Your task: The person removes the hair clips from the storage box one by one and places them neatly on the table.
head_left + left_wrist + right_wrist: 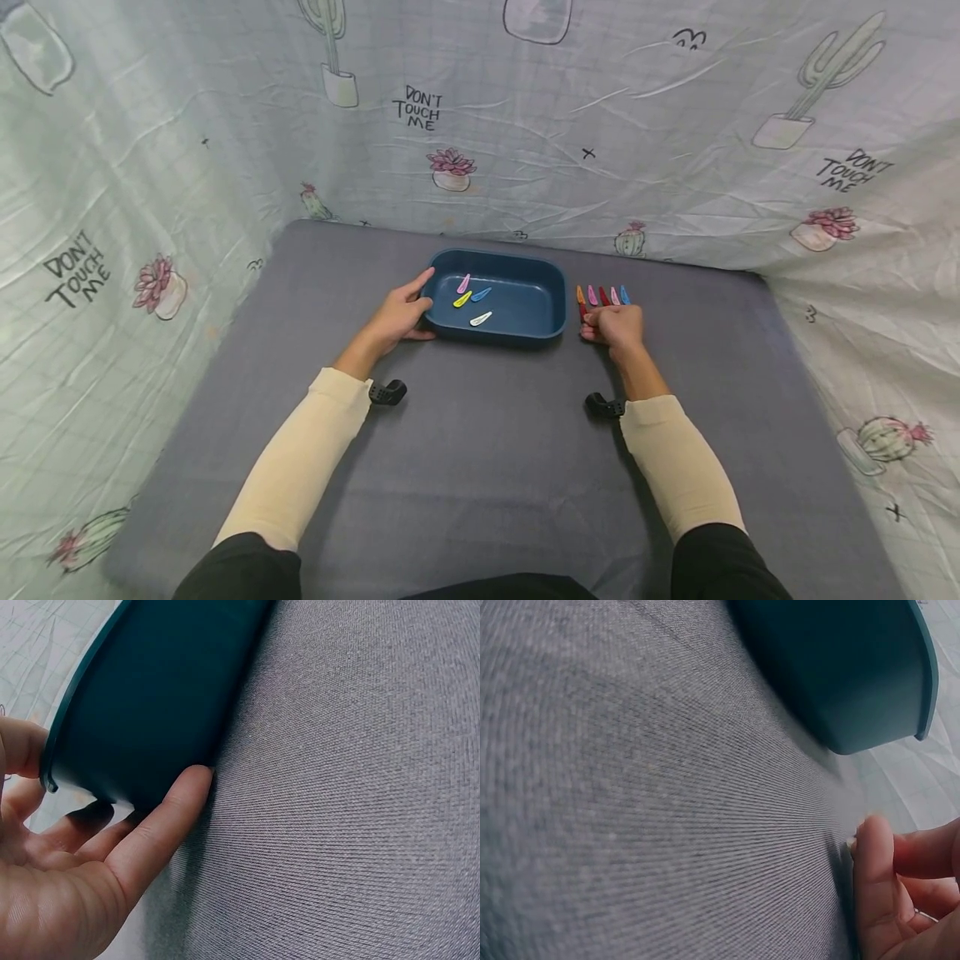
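A dark blue rectangular tray [495, 334] holds several snap hair clips: a pink one [463, 283], a yellow one [462, 299], a blue one [482, 294] and a pale one [481, 318]. My left hand [397, 317] grips its left end, fingers against the outer wall [142, 712] and over the rim. To the right of the tray, my right hand [617, 325] is low on the cloth, thumb and fingertips pinched together at a red hair clip [582, 310]. The hand hides part of that clip.
Beyond my right hand stands a row of hair clips: orange [580, 294], pink [592, 296], red [603, 296], light pink [615, 296] and blue [625, 295]. Grey cloth [487, 450] covers the table. A printed curtain [525, 108] hangs behind and at both sides.
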